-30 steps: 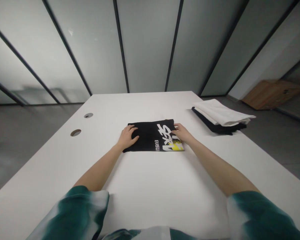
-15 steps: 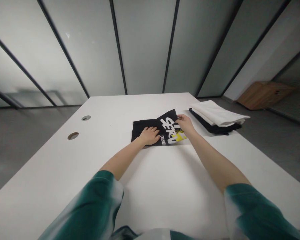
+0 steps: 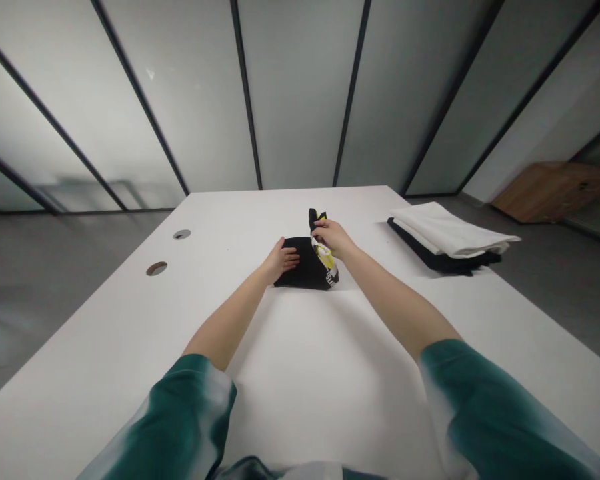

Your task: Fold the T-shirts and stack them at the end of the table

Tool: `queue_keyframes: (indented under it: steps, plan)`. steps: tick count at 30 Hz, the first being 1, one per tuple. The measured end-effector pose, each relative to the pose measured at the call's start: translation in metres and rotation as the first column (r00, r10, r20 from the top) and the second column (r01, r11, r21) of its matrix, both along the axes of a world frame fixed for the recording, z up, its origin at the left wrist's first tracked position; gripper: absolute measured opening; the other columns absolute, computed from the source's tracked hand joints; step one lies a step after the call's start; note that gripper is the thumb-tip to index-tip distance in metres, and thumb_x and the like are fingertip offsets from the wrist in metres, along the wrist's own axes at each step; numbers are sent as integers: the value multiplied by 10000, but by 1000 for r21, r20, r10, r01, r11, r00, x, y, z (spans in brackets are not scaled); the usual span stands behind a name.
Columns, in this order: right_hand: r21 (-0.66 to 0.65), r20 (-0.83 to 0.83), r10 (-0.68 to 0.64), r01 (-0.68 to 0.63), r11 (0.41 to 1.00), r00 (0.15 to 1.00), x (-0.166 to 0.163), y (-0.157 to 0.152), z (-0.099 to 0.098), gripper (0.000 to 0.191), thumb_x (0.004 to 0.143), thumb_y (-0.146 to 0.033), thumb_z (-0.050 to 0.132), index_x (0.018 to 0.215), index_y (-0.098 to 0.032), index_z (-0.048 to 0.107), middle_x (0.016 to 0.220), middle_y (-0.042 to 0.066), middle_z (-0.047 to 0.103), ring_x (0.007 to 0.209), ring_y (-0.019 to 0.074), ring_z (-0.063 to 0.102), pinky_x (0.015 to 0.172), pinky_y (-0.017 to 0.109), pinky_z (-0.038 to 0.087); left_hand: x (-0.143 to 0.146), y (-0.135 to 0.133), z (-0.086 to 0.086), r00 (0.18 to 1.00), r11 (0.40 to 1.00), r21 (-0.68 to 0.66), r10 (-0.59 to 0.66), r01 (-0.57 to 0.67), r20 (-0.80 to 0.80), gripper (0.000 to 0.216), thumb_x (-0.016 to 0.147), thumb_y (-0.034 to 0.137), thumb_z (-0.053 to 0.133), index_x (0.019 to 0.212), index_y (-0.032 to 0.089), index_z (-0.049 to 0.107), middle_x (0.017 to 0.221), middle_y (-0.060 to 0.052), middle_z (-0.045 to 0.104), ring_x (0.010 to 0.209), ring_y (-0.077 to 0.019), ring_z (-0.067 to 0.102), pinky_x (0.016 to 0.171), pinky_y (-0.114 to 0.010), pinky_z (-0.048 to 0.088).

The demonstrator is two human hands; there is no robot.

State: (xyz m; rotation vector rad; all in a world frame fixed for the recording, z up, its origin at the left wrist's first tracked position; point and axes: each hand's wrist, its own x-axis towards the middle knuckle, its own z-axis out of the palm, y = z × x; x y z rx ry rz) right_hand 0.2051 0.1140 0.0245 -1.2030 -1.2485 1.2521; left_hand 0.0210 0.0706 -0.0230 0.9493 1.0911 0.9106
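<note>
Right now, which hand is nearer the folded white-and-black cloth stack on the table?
The right hand: it pinches the black printed garment, left of the cloth stack. The left hand rests on the garment's left side, farther away.

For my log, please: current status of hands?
Left hand flat on black printed shirt; right hand pinching its raised end; folded stack aside, not blocking.

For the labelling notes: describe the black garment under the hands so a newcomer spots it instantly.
On the white table, centre, just beyond the forearms, sits a small folded black garment with white-and-yellow print. The left hand lies on it, the right hand grips its raised end. The folded white-and-black stack off to the right is untouched.
</note>
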Motion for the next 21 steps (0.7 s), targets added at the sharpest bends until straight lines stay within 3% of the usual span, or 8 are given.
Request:
queue_keyframes:
  steps: [4,9,11,14,16,19,21]
  plan:
    - [34,66,-88,86,996,994,-45,-2,-17,278,688,-76,598,935,-200,574,645,-50,564,494,117,548,482,228,450,-9,-6,-6,987,999,-28,39,-35,155,933,819,810,172,1334,103,499,1214,-234,651,1142,-315,627,947,-439,502]
    - [42,133,-105,100,994,986,-80,-13,-38,281,711,-68,564,954,-208,588,780,-22,599,536,113,582,552,257,520,-11,-12,-6,963,1000,-27,7,0,269,897,830,816,135,1199,124,570,1014,-183,706,992,-323,677,910,-487,519]
    - [23,135,-63,60,998,989,-89,-19,-44,283,718,-54,565,953,-209,593,779,-22,601,555,112,587,588,264,540,-11,-14,-3,951,998,-56,-3,21,309,866,837,807,142,1181,142,577,965,-156,714,945,-326,691,880,-506,533]
    - [27,92,126,-129,991,988,-90,-23,-49,229,764,-83,585,954,-209,611,790,-11,633,659,122,626,692,270,560,-9,-14,-1,947,996,-82,-2,30,321,778,855,767,236,1183,151,579,947,-143,720,920,-328,703,856,-509,549]
    - [86,122,217,-228,970,968,-79,-23,-49,184,800,-120,581,957,-203,631,854,6,668,777,132,649,781,279,551,-8,-13,-3,966,998,-61,9,7,258,676,859,692,375,1201,145,576,971,-147,723,934,-331,702,865,-506,548]
    - [238,344,128,-218,946,930,-45,-23,-48,182,823,-142,555,968,-184,657,986,41,686,923,159,643,889,318,517,-6,-11,-7,986,985,100,150,-143,-69,567,828,469,579,1296,153,529,1078,-140,715,1009,-322,684,923,-488,524]
    - [335,521,36,-243,910,853,-19,-27,-49,198,841,-167,552,1000,-175,670,1048,69,683,990,187,629,939,356,492,-5,-11,-10,880,932,310,298,-186,-370,619,799,316,631,1380,170,474,1207,-138,678,1114,-312,643,998,-469,483]
